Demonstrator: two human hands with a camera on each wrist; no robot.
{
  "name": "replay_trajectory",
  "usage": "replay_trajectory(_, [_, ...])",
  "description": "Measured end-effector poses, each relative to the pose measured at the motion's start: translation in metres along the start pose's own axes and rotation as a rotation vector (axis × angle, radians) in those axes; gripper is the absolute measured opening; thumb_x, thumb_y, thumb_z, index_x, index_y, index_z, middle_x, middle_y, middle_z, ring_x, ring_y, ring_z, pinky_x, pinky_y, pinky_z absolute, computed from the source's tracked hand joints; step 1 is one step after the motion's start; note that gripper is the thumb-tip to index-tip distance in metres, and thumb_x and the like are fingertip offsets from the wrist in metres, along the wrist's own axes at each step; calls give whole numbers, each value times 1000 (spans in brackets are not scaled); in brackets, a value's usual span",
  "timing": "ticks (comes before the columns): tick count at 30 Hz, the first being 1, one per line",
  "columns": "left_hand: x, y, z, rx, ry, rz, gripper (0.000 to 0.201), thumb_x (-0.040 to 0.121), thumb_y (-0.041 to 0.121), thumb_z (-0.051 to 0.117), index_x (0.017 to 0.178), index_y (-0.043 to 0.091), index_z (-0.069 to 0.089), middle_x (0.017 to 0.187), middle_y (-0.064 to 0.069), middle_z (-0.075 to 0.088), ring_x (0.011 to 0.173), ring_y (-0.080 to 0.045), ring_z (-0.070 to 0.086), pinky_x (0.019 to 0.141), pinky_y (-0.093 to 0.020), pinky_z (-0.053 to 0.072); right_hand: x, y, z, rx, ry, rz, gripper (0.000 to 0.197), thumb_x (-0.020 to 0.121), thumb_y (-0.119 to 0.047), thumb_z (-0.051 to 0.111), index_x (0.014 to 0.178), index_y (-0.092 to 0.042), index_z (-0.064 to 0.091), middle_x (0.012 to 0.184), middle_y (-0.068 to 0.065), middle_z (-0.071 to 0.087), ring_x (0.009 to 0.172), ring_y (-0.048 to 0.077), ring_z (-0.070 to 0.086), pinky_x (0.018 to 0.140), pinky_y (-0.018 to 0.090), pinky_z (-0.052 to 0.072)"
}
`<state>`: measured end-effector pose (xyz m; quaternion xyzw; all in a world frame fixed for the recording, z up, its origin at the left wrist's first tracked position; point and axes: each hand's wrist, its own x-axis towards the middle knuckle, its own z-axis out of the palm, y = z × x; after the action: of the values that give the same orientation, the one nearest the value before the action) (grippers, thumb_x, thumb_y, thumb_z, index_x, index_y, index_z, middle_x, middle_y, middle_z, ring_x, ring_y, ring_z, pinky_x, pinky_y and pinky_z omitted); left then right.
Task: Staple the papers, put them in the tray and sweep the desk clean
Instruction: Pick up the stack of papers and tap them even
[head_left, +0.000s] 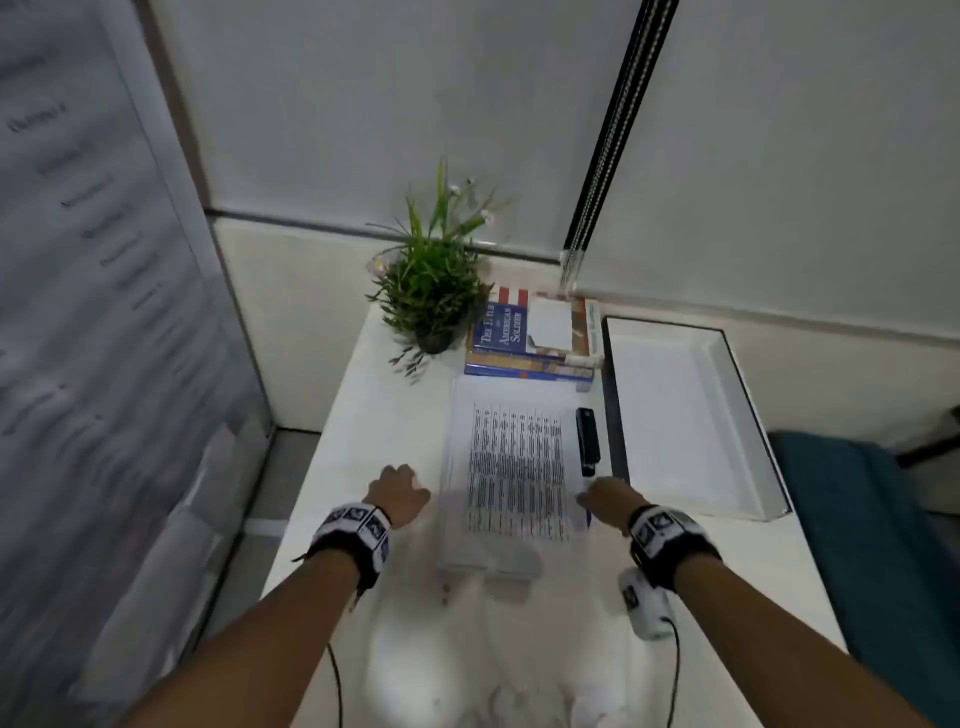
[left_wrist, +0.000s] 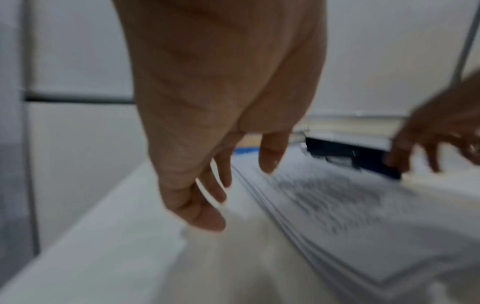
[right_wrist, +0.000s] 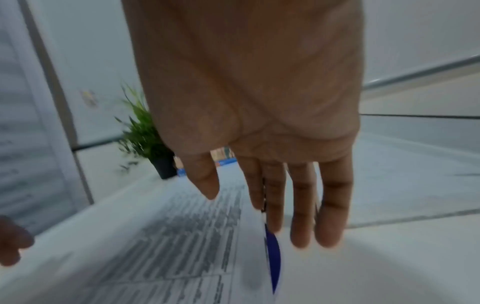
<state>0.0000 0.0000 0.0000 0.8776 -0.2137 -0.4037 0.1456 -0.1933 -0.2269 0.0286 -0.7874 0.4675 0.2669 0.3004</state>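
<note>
Hands either side of papers (head_left: 511, 467), fingers relaxed, pointing down

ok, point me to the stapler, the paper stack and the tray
stapler (head_left: 587, 440), head view, middle of its black body.
paper stack (head_left: 511, 467), head view, printed area of the top sheet.
tray (head_left: 748, 410), head view, its right wall.

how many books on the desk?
2, stacked at the desk's far edge: top book on a lower book, between the plant and tray. More may be hidden underneath.
</note>
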Motion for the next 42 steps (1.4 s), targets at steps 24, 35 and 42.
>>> replay_trajectory(24, [-38, 24, 23, -495, 101, 196, 49, 87, 3, 48, 131, 24, 38, 100, -10, 61, 87, -27, 62, 72, -31, 50, 12, 1, 46, 828, -21, -275, 28, 72, -6, 58, 98, -12, 65, 107, 27, 67, 91, 38, 67, 79, 60, 54])
replay_trajectory(35, [-95, 75, -1, -997, 720, 310, 65, 87, -10, 47, 143, 13, 24, 121, 21, 42, 104, 15, 46, 91, 0, 35, -72, -58, 3, 887, 457, -755, 36, 88, -4, 53, 124, -11, 50, 111, -4, 60, 103, 8, 59, 87, 12, 48])
replay_trajectory(42, [-93, 58, -5, -1033, 680, 424, 51, 85, -8, 52, 116, 31, 41, 109, 9, 58, 102, -2, 59, 88, -18, 50, -72, -50, 12, 1023, 477, -714, 22, 86, -2, 57, 107, -8, 54, 101, 7, 64, 85, -8, 63, 74, 13, 55])
